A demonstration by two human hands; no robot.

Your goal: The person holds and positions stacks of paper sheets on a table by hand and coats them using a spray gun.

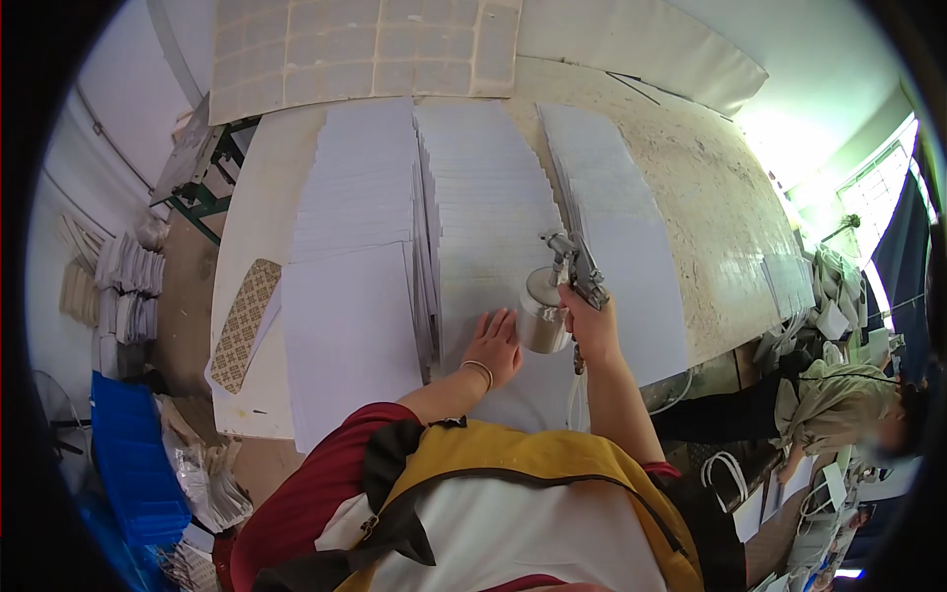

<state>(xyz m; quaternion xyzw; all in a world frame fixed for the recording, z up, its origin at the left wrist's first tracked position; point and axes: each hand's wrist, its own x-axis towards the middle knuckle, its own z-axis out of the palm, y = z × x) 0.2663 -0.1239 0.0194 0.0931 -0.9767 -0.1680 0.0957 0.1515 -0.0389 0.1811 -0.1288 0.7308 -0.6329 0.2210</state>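
Observation:
Three rows of overlapping white sheets lie on the large table: a left row (350, 227), a middle row (483, 187) and a right row (626, 227). My left hand (496, 347) rests on the lower part of the middle row, fingers spread and pointing away from me, holding nothing. My right hand (592, 321) is wrapped round the handle of a metal spray gun (577, 268), which has a silver cup (544, 311) hanging under its nozzle. The gun is just above the middle row, to the right of my left hand. A hose runs down from it.
A patterned brown strip (247, 321) lies on the table's left side. Blue folded material (133, 459) stands at lower left. Another person (838, 409) is at the right, beside piles of white pieces. A gridded panel (365, 49) stands at the table's far edge.

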